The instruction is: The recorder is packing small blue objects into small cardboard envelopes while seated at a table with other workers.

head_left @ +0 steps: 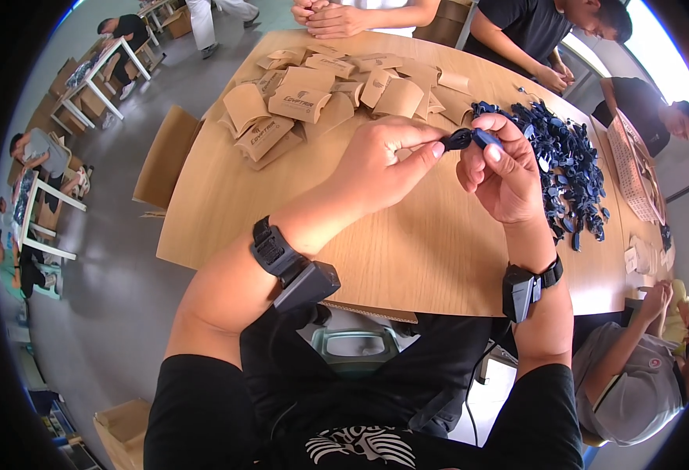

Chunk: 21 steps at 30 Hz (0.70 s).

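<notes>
Above the middle of the table, my left hand (395, 160) pinches a small black looped piece (459, 139) between thumb and fingertips. Right beside it, my right hand (509, 168) grips a small dark-blue oval piece (485, 139) between thumb and forefinger. The two pieces meet or nearly touch; whether they are joined I cannot tell. A heap of similar dark-blue pieces (571, 168) lies just right of my right hand. Beyond my left hand is a pile of brown cardboard pillow boxes (301, 102) with dark print.
The wooden table (297, 207) curves in front of me. A pink basket (634, 168) stands past its right edge, and an open carton (168, 157) sits at its left. Co-workers' hands (336, 19) rest at the far edge. Another person (630, 376) sits close on my right.
</notes>
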Tool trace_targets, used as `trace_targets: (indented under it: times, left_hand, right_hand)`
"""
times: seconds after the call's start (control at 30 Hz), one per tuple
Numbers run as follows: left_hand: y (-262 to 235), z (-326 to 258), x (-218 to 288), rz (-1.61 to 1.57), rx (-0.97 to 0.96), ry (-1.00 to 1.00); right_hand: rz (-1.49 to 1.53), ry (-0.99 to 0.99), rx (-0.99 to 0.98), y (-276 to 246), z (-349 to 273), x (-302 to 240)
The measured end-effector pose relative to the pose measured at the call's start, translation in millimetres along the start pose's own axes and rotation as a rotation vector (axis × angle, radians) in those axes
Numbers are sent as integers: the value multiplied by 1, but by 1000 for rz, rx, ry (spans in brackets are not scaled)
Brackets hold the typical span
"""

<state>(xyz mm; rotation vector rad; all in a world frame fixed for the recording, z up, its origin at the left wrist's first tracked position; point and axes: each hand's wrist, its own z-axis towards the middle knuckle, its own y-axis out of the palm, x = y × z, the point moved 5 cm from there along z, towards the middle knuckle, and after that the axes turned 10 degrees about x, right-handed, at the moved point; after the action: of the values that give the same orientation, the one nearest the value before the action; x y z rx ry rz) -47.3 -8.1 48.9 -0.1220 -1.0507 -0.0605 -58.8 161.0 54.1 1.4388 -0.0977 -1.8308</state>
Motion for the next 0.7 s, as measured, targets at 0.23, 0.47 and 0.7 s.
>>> trace_targets:
  times: [0.23,0.47,0.7]
  left_hand:
    - [10,-2,-8,-441,-77,-241]
    - [11,-5,-12,-399,-163,-344]
    - [11,-2,-17,-558,27,-236]
  right_hand:
    - [-84,-76,91,4,-2,-1]
    - [-450,-225,200,-1,-1,-4]
    - [-788,-285,188,5,-3,2]
